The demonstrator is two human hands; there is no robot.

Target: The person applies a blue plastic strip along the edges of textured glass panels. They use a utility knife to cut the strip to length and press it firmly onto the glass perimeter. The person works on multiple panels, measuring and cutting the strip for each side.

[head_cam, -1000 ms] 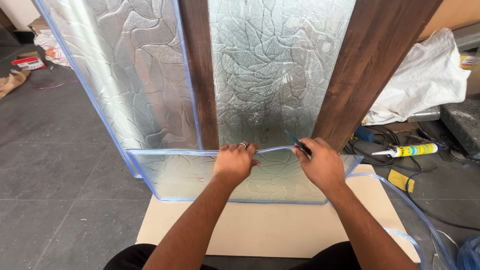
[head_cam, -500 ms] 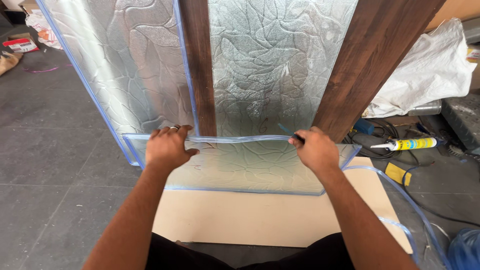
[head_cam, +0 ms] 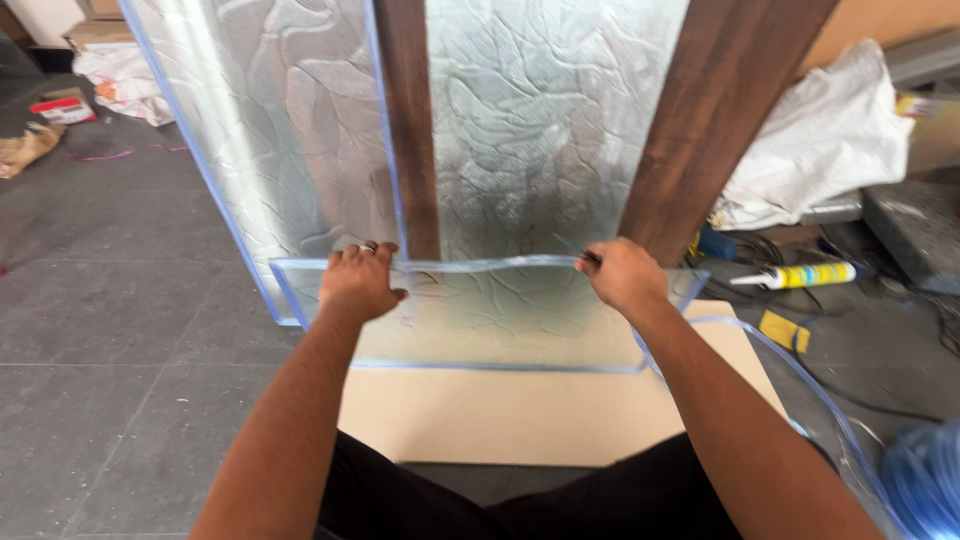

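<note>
A small pane of textured glass (head_cam: pixel 490 315) stands on edge between the two hands, its lower edge resting on a pale beige board (head_cam: pixel 540 415) that lies flat on the grey tiled floor (head_cam: pixel 130 330). The pane is clear with a raised, vein-like pattern, and a soft blue-tinted strip runs round its rim; along the top that strip looks wavy rather than straight. The left hand (head_cam: pixel 358 283) is curled over the pane's upper left corner, fingers hooked over the far side, a ring showing on one finger. The right hand (head_cam: pixel 620 275) is closed at the upper right edge, pinching a thin dark tool (head_cam: pixel 577 250) whose tip points up and left along the rim. Just behind the pane two tall panels of the same patterned glass (head_cam: pixel 540 120) lean beside dark brown wooden posts (head_cam: pixel 410 120). To the right, on the floor, lie a sealant tube (head_cam: pixel 800 275), a white sack (head_cam: pixel 820 140) and a loop of clear blue edging (head_cam: pixel 800 380).
</note>
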